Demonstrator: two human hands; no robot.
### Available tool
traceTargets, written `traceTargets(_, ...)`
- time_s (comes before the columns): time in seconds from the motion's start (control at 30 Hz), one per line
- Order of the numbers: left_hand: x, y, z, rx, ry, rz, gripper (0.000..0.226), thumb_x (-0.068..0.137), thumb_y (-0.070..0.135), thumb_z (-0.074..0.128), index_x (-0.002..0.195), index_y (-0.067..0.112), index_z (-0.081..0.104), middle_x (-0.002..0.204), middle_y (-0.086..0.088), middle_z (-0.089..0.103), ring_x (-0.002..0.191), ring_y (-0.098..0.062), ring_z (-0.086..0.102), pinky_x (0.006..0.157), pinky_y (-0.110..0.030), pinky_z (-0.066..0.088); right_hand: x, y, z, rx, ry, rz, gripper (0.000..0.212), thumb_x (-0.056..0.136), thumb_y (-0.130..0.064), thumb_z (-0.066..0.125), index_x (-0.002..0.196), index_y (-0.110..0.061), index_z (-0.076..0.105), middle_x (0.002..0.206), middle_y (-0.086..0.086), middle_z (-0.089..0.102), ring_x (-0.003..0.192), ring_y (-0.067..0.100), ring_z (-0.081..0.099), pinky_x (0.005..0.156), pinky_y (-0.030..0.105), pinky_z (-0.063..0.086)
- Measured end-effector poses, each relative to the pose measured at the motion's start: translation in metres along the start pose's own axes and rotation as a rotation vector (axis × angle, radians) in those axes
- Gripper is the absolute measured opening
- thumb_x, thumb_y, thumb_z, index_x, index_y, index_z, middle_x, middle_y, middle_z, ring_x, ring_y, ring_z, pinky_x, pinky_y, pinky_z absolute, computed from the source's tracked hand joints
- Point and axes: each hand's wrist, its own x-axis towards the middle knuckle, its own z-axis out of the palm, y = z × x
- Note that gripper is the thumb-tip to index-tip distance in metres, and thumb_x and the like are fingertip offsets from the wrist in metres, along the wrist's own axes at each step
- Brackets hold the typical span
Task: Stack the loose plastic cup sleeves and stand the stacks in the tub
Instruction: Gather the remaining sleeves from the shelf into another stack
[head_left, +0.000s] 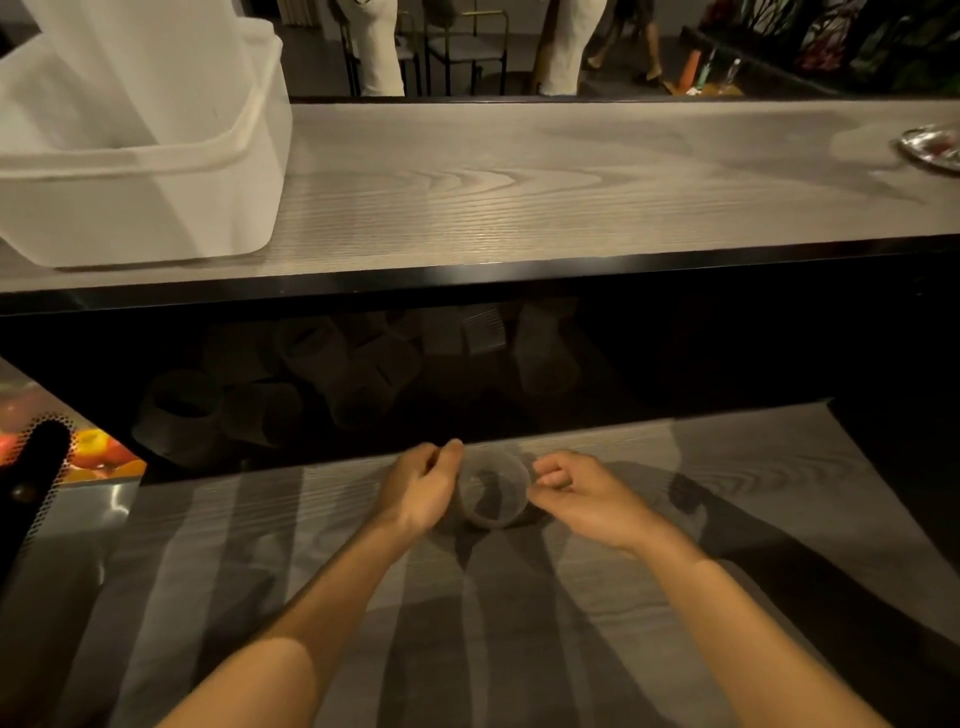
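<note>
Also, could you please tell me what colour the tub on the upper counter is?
The tub is a translucent, milky white, shown in the head view.

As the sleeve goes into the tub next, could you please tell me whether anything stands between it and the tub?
The cup sleeve, held between the left hand and right hand on the lower counter, sits below the tub. The raised counter's black front edge lies between; beyond it, only the tub's own wall.
</note>
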Motion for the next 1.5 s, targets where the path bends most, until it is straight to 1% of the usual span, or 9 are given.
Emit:
traceTargets(0.1,0.011,0.023,0.002,-0.049,0.071,-0.012,0.034,0.103,0.042,0.052,0.087,0.014,0.063,0.077,-0.002,0.063,0.071,-0.017,0.061,0.063,-0.032,0.046,0.018,-0.007,-0.017,0.082,0.179,-0.017,0.023,0.096,-0.021,0.064,0.119,-0.020,0.061,0.111,0.001,0.065,0.098,0.014,0.064,0.085,0.031,0.053)
traceTargets(0.2,0.025,0.047,0.010,-0.053,0.000,-0.065,0.039,0.100,0.043,0.053,0.108,0.007,0.068,0.098,-0.009,0.068,0.094,-0.026,0.066,0.090,-0.040,0.052,0.036,-0.019,-0.032,0.023,0.338,0.005,0.021,0.098,-0.020,0.059,0.115,-0.009,0.057,0.113,0.009,0.060,0.094,0.021,0.061,0.078,0.031,0.047)
traceTargets(0.33,0.037,0.078,0.025,0.052,-0.144,-0.114,0.058,0.102,0.043,0.046,0.150,0.011,0.046,0.152,-0.012,0.047,0.141,-0.033,0.042,0.119,-0.039,0.032,0.048,-0.034,-0.048,-0.014,0.352,0.099,0.030,0.096,-0.008,0.053,0.066,-0.008,0.048,0.071,0.005,0.051,0.066,0.020,0.052,0.053,0.027,0.038)
traceTargets(0.43,0.042,0.091,0.037,0.049,-0.249,-0.122,0.056,0.106,0.040,0.039,0.156,0.015,0.037,0.162,-0.011,0.034,0.150,-0.029,0.030,0.123,-0.039,0.024,0.055,-0.040,-0.052,0.057,0.304,0.194,0.033,0.095,-0.008,0.052,0.062,-0.010,0.046,0.067,0.005,0.048,0.062,0.018,0.049,0.056,0.028,0.037)
traceTargets(0.67,0.034,0.099,0.044,0.041,-0.157,-0.088,0.054,0.101,0.045,0.051,0.142,0.011,0.054,0.149,-0.011,0.052,0.136,-0.029,0.049,0.112,-0.035,0.037,0.054,-0.034,-0.051,0.173,0.390,0.065,0.020,0.093,-0.011,0.057,0.073,-0.007,0.058,0.071,0.007,0.057,0.071,0.022,0.060,0.060,0.029,0.046)
traceTargets(0.77,0.021,0.095,0.025,-0.001,-0.059,0.010,0.035,0.097,0.044,0.060,0.093,0.010,0.071,0.104,-0.006,0.071,0.091,-0.018,0.065,0.088,-0.033,0.051,0.041,-0.032,-0.050,0.165,0.443,-0.070,0.014,0.094,-0.023,0.063,0.088,-0.011,0.064,0.079,0.006,0.065,0.076,0.022,0.066,0.066,0.036,0.053)
traceTargets(0.87,0.007,0.081,0.004,-0.110,-0.068,0.138,0.037,0.098,0.034,0.063,0.092,-0.002,0.072,0.073,-0.007,0.064,0.068,-0.018,0.061,0.070,-0.036,0.051,0.020,-0.028,-0.048,0.165,0.342,-0.189,0.001,0.094,-0.021,0.066,0.094,-0.021,0.066,0.084,0.000,0.069,0.076,0.014,0.069,0.067,0.034,0.058)
traceTargets(1.1,-0.008,0.041,-0.017,-0.093,-0.132,0.286,0.014,0.102,0.018,0.058,0.105,0.021,0.071,0.070,0.004,0.064,0.062,-0.006,0.061,0.061,-0.022,0.053,-0.006,-0.024,-0.025,0.206,0.093,-0.174,0.013,0.092,-0.009,0.067,0.104,-0.014,0.066,0.089,0.011,0.072,0.069,0.008,0.073,0.059,0.019,0.055)
traceTargets(1.5,-0.013,0.013,-0.020,-0.001,-0.140,0.246,0.017,0.101,0.019,0.059,0.115,0.019,0.069,0.096,-0.015,0.070,0.075,-0.019,0.066,0.067,-0.026,0.057,-0.003,-0.010,-0.002,-0.018,0.095,-0.172,0.025,0.092,-0.034,0.069,0.115,-0.026,0.062,0.097,-0.007,0.067,0.084,0.009,0.071,0.079,0.030,0.059)
